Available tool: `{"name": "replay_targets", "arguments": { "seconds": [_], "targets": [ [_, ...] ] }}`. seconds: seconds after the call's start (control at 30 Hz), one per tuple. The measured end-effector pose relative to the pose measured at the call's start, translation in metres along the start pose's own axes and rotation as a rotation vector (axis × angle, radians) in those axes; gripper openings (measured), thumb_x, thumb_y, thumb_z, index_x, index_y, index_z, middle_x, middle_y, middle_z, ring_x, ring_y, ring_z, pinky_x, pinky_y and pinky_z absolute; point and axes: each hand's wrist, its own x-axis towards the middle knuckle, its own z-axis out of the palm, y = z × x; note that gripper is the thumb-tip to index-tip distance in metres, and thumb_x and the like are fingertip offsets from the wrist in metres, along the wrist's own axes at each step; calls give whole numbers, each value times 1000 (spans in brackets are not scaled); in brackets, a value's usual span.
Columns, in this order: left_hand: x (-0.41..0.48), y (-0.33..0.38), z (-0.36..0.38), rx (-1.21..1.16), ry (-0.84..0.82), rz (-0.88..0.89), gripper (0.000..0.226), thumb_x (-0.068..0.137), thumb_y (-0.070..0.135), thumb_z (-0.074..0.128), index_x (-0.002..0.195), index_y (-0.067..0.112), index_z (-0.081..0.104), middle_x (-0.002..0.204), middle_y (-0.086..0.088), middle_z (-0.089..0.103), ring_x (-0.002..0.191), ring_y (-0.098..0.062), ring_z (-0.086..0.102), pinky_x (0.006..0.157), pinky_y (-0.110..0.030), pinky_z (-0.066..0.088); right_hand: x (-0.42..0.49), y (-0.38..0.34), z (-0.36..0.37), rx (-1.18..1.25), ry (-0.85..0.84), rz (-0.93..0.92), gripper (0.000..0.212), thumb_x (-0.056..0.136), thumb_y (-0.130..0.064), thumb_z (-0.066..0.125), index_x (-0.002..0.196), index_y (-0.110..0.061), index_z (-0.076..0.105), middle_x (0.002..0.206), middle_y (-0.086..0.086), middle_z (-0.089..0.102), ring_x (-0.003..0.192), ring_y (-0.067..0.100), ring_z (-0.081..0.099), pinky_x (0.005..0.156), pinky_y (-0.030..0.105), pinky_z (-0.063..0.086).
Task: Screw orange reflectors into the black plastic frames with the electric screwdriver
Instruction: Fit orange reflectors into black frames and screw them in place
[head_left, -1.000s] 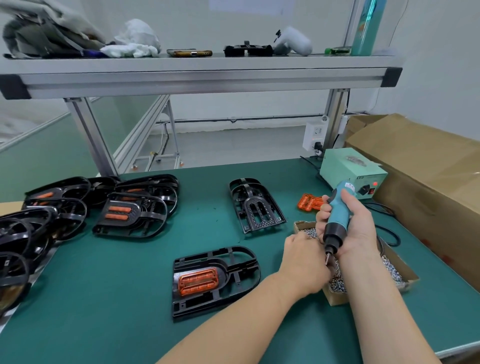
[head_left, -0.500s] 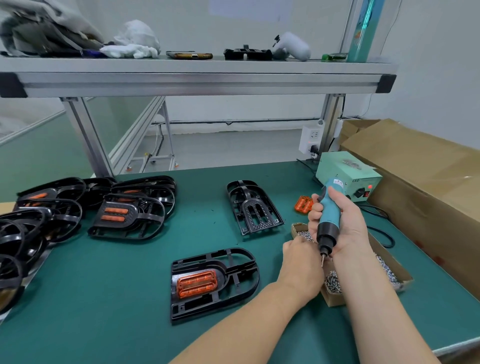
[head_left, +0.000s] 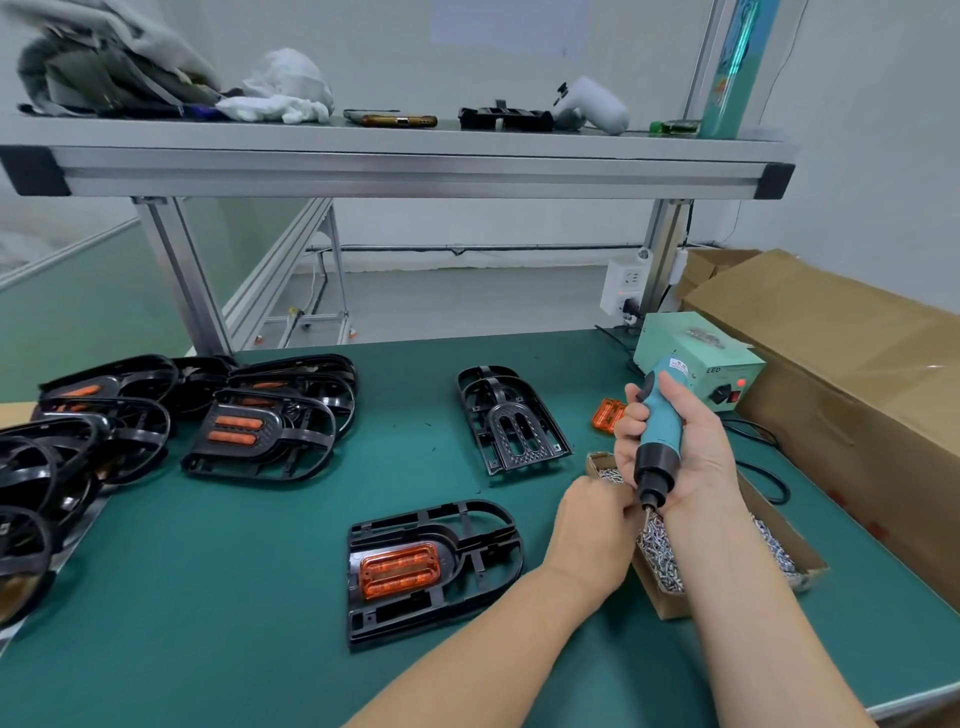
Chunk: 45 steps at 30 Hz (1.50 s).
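2 hands over the screw box (head_left: 670, 609), electric screwdriver (head_left: 661, 431) bit-down.
Clenched in the right hand (head_left: 693, 457) grip: long axis near upright, bit pointing down and slightly left at the screws (head_left: 657, 553), teal body rising above the fist. Curled at the bit tip, left hand (head_left: 592, 535); cannot tell whether pinching anything. Just left, black frame (head_left: 467, 525) with orange reflector (head_left: 400, 570) flat on the bench (head_left: 234, 597).

A black plastic frame (head_left: 470, 558) lies flat — an orange reflector (head_left: 400, 570) seated in its left end; the teal electric screwdriver (head_left: 662, 421), bit down, is gripped by the right hand (head_left: 698, 452).
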Motion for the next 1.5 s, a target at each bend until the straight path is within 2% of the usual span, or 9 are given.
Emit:
{"name": "replay_targets", "arguments": {
  "seconds": [0.17,0.23,0.33,0.57,0.83,1.0,1.17,1.27,1.5],
  "targets": [
    [-8,-15,-31,-390,133,-210,20,90,21,67,70,20,68,57,15,60,55,2,49,54,-9,35,-5,9,14,-2,-4,-56,30,92,-41,63,91,-11,62,63,-3,53,44,9,49,38,15,36],
    [-12,-24,-44,-519,186,-304,26,89,23,69,64,19,63,55,14,60,53,-1,44,52,-11,34,-6,18,23,-4,9,-68,28,92,-40,64,89,-12,62,63,-3,52,45,9,48,39,15,36],
    [-20,-29,-61,-685,218,-368,26,91,17,69,65,16,63,63,4,61,65,-13,48,66,-26,40,-7,37,37,-3,44,-100,23,92,-36,65,87,-14,61,63,-2,52,47,9,47,42,16,38],
    [-40,-36,-108,-1118,194,-376,15,85,-14,62,84,-1,67,72,-7,67,70,-14,66,78,-24,53,-10,64,59,56,31,-100,19,91,-33,66,91,-15,62,64,-2,51,52,11,46,46,19,37],
    [-75,-50,-124,-1212,143,-475,8,86,-7,65,84,0,69,80,-11,70,79,-18,66,82,-30,58,-12,78,75,124,132,-148,14,88,-21,71,85,-15,60,66,-3,55,52,8,50,50,18,44],
    [-88,-53,-127,-1369,158,-553,3,89,0,63,89,0,66,83,-17,72,78,-24,72,69,-32,61,-10,87,81,161,211,-239,15,88,-16,72,83,-16,58,64,-4,56,46,4,52,46,13,46],
    [-93,-56,-134,-1445,204,-563,14,74,-1,70,88,-2,66,85,-22,71,78,-28,74,65,-32,60,-9,95,80,141,239,-247,29,84,-19,76,107,-16,58,73,-3,55,57,8,52,50,16,48],
    [-96,-57,-135,-1422,238,-542,17,68,-2,72,84,-2,68,87,-25,71,80,-30,74,67,-33,61,-9,97,82,134,256,-266,31,84,-19,76,109,-16,57,68,-4,56,51,6,54,47,16,48],
    [-100,-56,-124,-1255,460,-493,7,83,-13,66,87,-7,66,82,-21,73,82,-27,74,70,-28,61,-8,104,85,142,270,-313,36,84,-17,76,116,-17,59,77,-3,55,55,6,55,51,18,49]
  ]
}}
